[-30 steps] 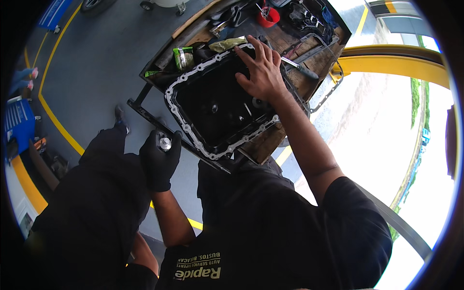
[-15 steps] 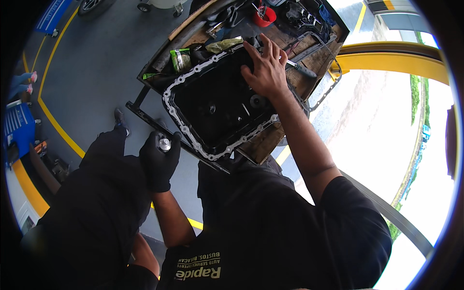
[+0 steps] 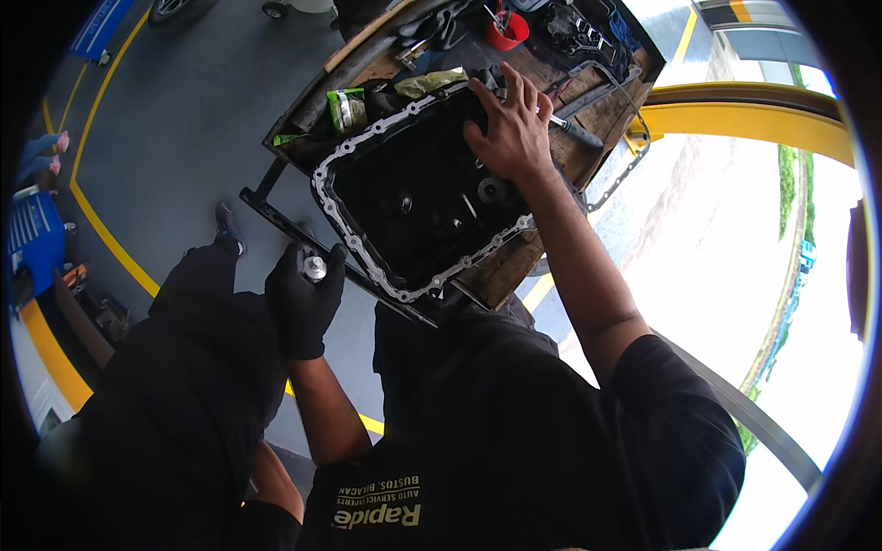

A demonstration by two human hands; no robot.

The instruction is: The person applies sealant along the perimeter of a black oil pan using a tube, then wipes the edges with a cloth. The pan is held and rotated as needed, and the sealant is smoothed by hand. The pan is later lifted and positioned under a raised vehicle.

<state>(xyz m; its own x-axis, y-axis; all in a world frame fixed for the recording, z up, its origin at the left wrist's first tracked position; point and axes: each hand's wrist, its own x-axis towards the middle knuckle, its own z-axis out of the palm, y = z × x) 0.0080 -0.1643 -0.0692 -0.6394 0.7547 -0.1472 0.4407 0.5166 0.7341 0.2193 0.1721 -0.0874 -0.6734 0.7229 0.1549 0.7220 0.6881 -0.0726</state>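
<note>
A black oil pan [image 3: 367, 207] with a pale bolt-holed flange lies tilted on a wooden-topped bench. My bare right hand [image 3: 516, 133] reaches over its far right side, fingers spread and bent near the rim; whether they touch it is unclear. Inside the dark pan sits a small ring-shaped piece [image 3: 492, 190]. My left hand [image 3: 303, 308], in a black glove, is closed left of the pan. From its fist shows the round end of a silver metal piece [image 3: 315, 268]; the glove hides the rest.
Beyond the pan lie a green packet [image 3: 347, 110], a red cup [image 3: 505, 31] and a dark-handled tool [image 3: 579, 133]. A thin gasket frame [image 3: 623, 174] overhangs the bench's right edge. A person in dark clothes [image 3: 184, 395] is close on my left.
The pan and bench appear shifted very slightly in view. My right hand has moved a little to the right with its fingers still spread; my left keeps its hold.
</note>
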